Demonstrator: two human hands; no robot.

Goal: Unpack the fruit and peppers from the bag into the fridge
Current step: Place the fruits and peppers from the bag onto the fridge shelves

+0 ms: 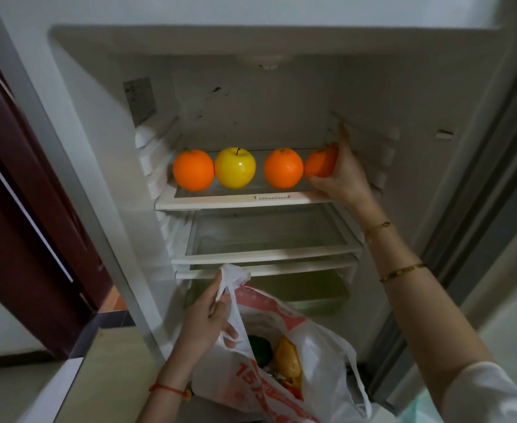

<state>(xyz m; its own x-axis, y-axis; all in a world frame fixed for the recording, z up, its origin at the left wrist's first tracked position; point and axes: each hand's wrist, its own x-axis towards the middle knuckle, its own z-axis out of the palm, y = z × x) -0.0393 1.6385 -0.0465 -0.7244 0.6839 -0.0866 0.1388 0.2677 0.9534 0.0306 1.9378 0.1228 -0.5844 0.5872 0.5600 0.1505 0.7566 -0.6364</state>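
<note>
The right hand (342, 175) cupped a third orange (319, 162) in its grip at the right end of the fridge's top shelf (220, 203), beside two oranges and a yellow apple (235, 167), while the left hand (208, 319) pinched the plastic bag (321, 377) handle to hold it open, apparently for the next reach.

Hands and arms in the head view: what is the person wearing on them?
The left hand is bare, with a thin red string bracelet at its wrist. The right hand is bare too; two thin gold bangles sit on that forearm, and a white sleeve covers the upper arm.
</note>
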